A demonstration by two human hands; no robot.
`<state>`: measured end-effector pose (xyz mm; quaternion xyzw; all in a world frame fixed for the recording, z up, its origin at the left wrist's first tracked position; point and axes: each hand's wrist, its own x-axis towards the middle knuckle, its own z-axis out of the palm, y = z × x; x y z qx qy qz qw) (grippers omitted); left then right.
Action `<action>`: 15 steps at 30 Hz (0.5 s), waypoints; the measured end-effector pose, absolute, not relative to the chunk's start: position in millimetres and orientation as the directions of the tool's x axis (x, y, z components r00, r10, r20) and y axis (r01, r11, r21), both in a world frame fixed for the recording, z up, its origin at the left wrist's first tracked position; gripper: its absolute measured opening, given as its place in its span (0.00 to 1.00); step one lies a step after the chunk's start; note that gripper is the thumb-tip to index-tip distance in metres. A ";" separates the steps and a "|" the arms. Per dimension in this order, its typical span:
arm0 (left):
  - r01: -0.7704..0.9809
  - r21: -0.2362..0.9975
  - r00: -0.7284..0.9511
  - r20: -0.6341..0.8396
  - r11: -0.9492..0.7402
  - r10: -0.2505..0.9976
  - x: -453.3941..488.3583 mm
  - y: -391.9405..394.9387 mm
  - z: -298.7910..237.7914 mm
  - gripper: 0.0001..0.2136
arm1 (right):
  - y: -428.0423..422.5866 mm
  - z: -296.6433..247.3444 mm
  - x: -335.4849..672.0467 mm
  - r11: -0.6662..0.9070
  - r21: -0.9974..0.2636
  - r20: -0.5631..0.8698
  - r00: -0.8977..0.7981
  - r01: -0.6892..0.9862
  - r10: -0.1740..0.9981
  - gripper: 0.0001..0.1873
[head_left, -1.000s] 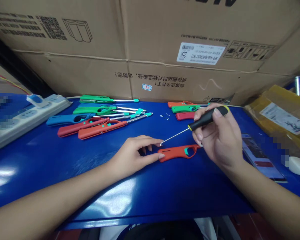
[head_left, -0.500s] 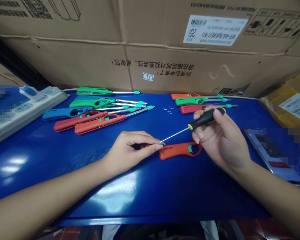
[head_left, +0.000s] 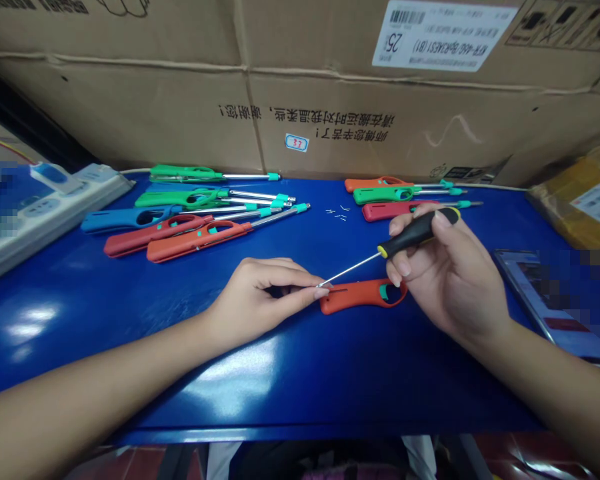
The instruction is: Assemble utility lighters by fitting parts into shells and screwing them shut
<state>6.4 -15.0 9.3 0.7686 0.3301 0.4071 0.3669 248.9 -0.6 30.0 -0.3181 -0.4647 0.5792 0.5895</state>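
Note:
My right hand (head_left: pixel 450 267) is closed around the black-and-yellow handle of a screwdriver (head_left: pixel 409 233). Its thin metal shaft slopes down to the left, with the tip at the fingertips of my left hand (head_left: pixel 267 290). Thumb and forefinger of that hand are pinched together at the tip; whatever lies between them is too small to make out. Just beside these fingertips, an orange lighter handle (head_left: pixel 355 297) with a teal trigger lies flat on the blue table (head_left: pixel 300 393). No metal tube shows on it; its right end is partly behind my right hand.
Several long-necked lighters (head_left: pixel 200 241) lie at the back left, and 3 more (head_left: pixel 385 195) at the back right. Small thin silvery pieces (head_left: pixel 340 215) lie between the groups. A cardboard box (head_left: pixel 180 120) stands behind. A power strip (head_left: pixel 55 207) is left, a phone (head_left: pixel 545 300) right.
The view has tilted slightly downward. Both hands, the screwdriver and the orange lighter handle keep nearly the same arrangement.

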 end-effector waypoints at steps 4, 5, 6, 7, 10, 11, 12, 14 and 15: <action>0.232 0.824 0.443 0.383 -0.517 0.810 6.1 -15.3 8.2 0.05 | -1.1 30.5 249.6 0.173 -0.924 0.224 -0.117 -0.341 0.967 0.06; 0.256 0.820 0.432 0.378 -0.513 0.819 5.9 -15.4 7.5 0.05 | -1.5 30.5 249.8 0.195 -0.928 0.243 -0.119 -0.318 0.963 0.07; 0.283 0.814 0.417 0.372 -0.508 0.829 5.7 -15.5 6.7 0.05 | -2.0 30.3 250.0 0.221 -0.930 0.265 -0.122 -0.294 0.956 0.07; 0.313 0.807 0.401 0.365 -0.500 0.840 5.5 -15.7 5.8 0.05 | -2.6 30.0 250.1 0.247 -0.931 0.288 -0.126 -0.270 0.949 0.08; 0.376 0.784 0.380 0.356 -0.494 0.854 4.6 -16.2 3.1 0.05 | -4.6 28.6 250.0 0.326 -0.921 0.358 -0.134 -0.214 0.924 0.07; 0.387 0.776 0.385 0.356 -0.499 0.851 4.3 -16.4 2.4 0.06 | -5.2 28.2 249.8 0.349 -0.915 0.380 -0.139 -0.201 0.915 0.06; 0.394 0.766 0.392 0.359 -0.507 0.847 4.0 -16.5 1.8 0.06 | -5.8 28.0 249.7 0.369 -0.910 0.397 -0.146 -0.187 0.906 0.06; 0.407 0.743 0.403 0.376 -0.531 0.834 3.4 -16.5 1.1 0.06 | -6.6 28.3 249.4 0.404 -0.901 0.428 -0.161 -0.159 0.889 0.06; 0.412 0.728 0.411 0.389 -0.548 0.825 3.2 -16.3 1.2 0.06 | -7.0 28.7 249.4 0.417 -0.897 0.438 -0.168 -0.146 0.883 0.06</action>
